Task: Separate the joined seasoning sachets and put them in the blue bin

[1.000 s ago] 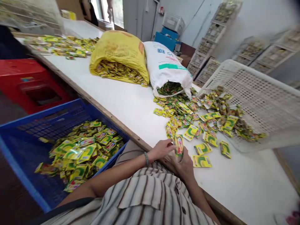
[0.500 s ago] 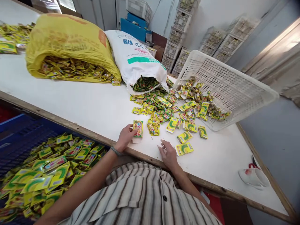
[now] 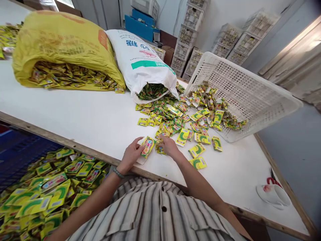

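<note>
My left hand (image 3: 132, 153) grips a small yellow-and-green carton (image 3: 147, 146) near the table's front edge, its white flap sticking out at the near end. Beside it, my right hand (image 3: 170, 146) has its fingers closed around small yellow packets (image 3: 160, 147) at the near side of a loose pile. More packets (image 3: 165, 115) spread back to the mouth of a white sack (image 3: 145, 63). To the right of my right hand lie several flat yellow cartons (image 3: 197, 150).
A white plastic basket (image 3: 250, 87) lies tipped, cartons spilling from it. At left stands a yellow bag (image 3: 62, 36) full of packets. Below the table edge, a blue crate (image 3: 30, 157) holds many cartons. A white cup (image 3: 272, 195) and red-handled scissors (image 3: 273, 181) are at right.
My right hand has moved left and forward from the bare tabletop onto the small packets. The carton in my left hand has tilted to the right. The view has shifted slightly.
</note>
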### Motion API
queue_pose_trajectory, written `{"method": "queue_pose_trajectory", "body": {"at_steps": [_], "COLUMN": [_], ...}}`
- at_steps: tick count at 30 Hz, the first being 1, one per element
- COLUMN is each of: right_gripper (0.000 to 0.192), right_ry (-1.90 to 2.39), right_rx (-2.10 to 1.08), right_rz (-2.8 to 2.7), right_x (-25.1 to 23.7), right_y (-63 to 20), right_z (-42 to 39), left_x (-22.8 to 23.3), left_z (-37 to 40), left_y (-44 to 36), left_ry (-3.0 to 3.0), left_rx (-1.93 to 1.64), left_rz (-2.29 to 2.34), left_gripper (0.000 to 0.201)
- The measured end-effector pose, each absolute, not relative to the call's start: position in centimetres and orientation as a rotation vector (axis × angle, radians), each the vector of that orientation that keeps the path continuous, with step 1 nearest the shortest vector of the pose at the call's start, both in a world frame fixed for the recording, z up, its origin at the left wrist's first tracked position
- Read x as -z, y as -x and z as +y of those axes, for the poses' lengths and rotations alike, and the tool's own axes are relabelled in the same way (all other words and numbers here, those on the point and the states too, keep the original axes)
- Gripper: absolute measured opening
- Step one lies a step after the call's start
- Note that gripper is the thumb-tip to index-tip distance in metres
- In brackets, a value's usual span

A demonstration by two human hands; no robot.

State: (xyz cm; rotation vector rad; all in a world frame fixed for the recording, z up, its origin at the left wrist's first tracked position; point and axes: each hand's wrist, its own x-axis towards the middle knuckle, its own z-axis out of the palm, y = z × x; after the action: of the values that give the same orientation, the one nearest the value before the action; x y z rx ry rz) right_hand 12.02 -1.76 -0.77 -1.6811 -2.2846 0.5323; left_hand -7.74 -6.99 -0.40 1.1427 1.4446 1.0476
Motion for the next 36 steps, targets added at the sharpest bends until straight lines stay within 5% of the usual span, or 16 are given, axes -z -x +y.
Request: {"method": "queue_pose_trajectory", "body": {"at_steps": [5, 10, 16, 21, 26, 36], "right_gripper": [0.027, 0.012, 0.01, 0.026, 0.054, 0.033], "right_ry": [1.693, 1.656, 1.73, 1.901, 1.859, 1.704], "right_rx": [-0.644, -0.712, -0.657, -0.267, -0.299, -0.289], "right_rz": [-2.314, -2.174, -1.962, -2.004, -2.211, -1.966], "right_x": [0.4, 1.2, 0.9, -2.2, -2.0, 0.3], "right_y": [-12.7, -13.3, -15.7, -19.2, -20.0, -20.0], "right_z": [-1.7, -3.1, -3.3, 1.9, 5.1, -1.1], "left_x": [-0.5, 0.8, 0.1, -0.6, -1.4, -2.1], "left_z": [-6.5, -5.7, -6.0, -6.1, -4.9, -4.0], "left_y": [8.2, 9.5, 10.9, 11.0, 10.4, 10.3], "left_ry": [-0.823, -1.041, -1.577, -2.323, -2.393, -2.262], "left_rx": [-1.13, -1.119, -0.647, -0.322, -0.062, 0.012], "left_rz": [1.304, 1.478, 1.852, 1.613, 1.469, 1.723], "left_gripper": [0.087, 0.061, 0.06, 0.057, 0.064, 0.064]}}
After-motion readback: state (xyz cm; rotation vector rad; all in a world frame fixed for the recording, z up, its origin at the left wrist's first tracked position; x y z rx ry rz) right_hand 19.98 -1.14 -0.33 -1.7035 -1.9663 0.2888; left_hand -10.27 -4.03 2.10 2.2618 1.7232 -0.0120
